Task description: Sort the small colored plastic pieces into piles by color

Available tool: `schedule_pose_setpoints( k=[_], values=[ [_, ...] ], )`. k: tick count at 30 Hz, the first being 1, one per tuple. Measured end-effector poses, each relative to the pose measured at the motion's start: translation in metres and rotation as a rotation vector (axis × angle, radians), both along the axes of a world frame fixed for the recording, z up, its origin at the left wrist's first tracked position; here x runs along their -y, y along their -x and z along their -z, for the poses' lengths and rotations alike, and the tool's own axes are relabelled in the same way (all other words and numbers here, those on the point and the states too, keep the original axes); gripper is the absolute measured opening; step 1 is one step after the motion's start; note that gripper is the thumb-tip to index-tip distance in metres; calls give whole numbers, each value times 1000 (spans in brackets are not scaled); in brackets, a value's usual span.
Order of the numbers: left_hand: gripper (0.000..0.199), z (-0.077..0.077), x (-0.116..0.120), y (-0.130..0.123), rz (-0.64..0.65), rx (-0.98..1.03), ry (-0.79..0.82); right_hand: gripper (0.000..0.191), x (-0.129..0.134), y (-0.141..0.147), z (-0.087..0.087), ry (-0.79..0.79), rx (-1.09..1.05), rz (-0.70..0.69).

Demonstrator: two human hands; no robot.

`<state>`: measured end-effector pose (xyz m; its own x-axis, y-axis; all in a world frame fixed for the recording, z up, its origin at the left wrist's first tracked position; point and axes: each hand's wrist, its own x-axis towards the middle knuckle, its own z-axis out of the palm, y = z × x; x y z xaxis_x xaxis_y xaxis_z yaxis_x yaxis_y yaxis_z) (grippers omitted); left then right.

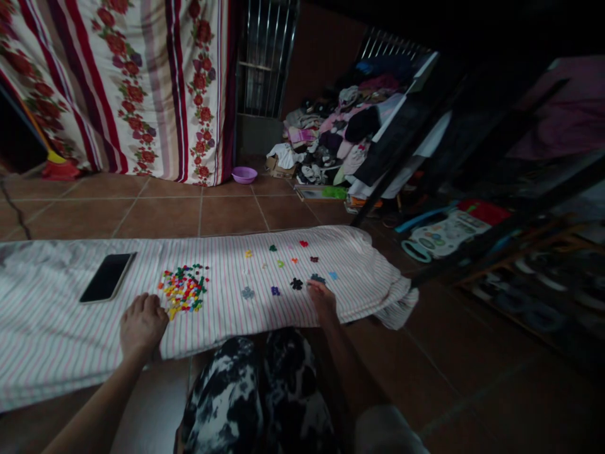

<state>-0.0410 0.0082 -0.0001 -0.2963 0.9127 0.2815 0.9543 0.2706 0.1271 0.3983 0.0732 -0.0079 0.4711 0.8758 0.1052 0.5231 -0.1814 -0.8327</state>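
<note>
Multicoloured beads (183, 290) are lying heaped on a striped cloth (225, 325); the left hand (143, 323), curled, is resting beside them; the right hand (324, 298), fingertips bunched, is sitting by slate-blue beads (318, 277); whether either is gripping anything cannot be told.
</note>
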Motion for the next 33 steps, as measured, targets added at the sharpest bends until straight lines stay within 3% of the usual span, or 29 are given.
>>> schedule_pose_setpoints(
  k=[4, 9, 18, 33],
  values=[
    [31, -2, 0, -1, 10, -5, 13, 38, -1, -22, 1, 19, -150, 61],
    [34, -2, -1, -1, -11, 0, 41, 40, -4, -41, 9, 20, -147, 125],
    [35, -4, 0, -3, -17, 42, 71, 35, -15, -59, 20, 50, 143, 125],
    [35, 0, -1, 0, -11, 4, 40, 37, -14, -65, 35, 64, 240, 119]
  ],
)
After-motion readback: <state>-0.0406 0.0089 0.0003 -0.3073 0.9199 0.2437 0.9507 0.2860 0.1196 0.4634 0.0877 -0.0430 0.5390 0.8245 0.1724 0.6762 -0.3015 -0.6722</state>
